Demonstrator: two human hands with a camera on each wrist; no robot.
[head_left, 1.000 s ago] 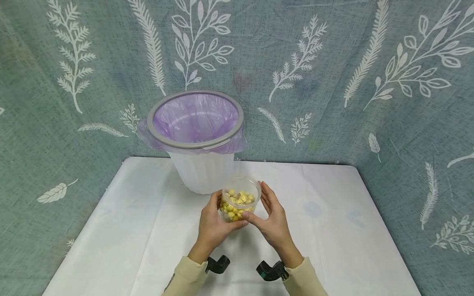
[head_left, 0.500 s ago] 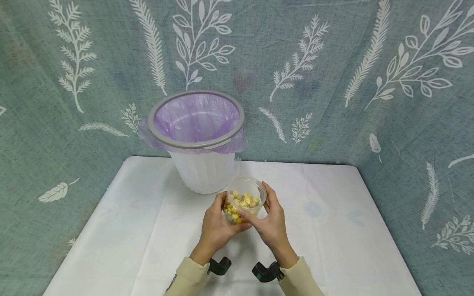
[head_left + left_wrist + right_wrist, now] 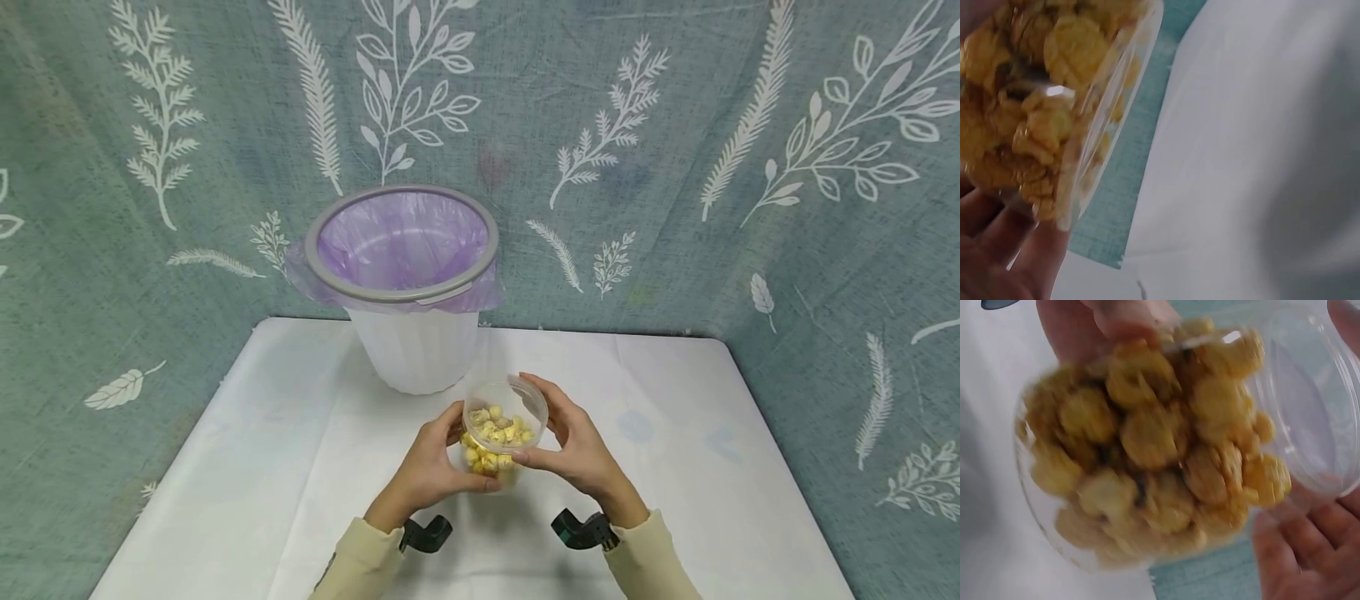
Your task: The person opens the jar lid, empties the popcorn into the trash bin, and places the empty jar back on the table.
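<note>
Between the hands, in front of the bin, is a clear round plastic tub [image 3: 1075, 553] of yellow popcorn [image 3: 1150, 434]. The left hand [image 3: 435, 468] grips the tub from its left side, thumb toward the wearer. In the left wrist view, its fingers [image 3: 1038, 256] lie along the tub's wall. The right hand [image 3: 581, 450] holds a clear round lid [image 3: 1310, 400] by its edge, with the thumb on the near side and fingers on the far side. The lid overlaps the popcorn in the head view and stands offset from the tub's mouth in the right wrist view.
A white bin [image 3: 412, 354] with a grey rim [image 3: 401, 295] and a purple bag [image 3: 405, 242] stands at the back left of the white-covered table [image 3: 637, 517]. A grey-green curtain [image 3: 525, 100] with white leaf prints surrounds the table. Each wrist wears a black camera mount.
The tub and lid have shifted slightly right and nearer the wearer. Both wrists have spread apart, and the lid has moved right relative to the tub. The bin is in the same place.
</note>
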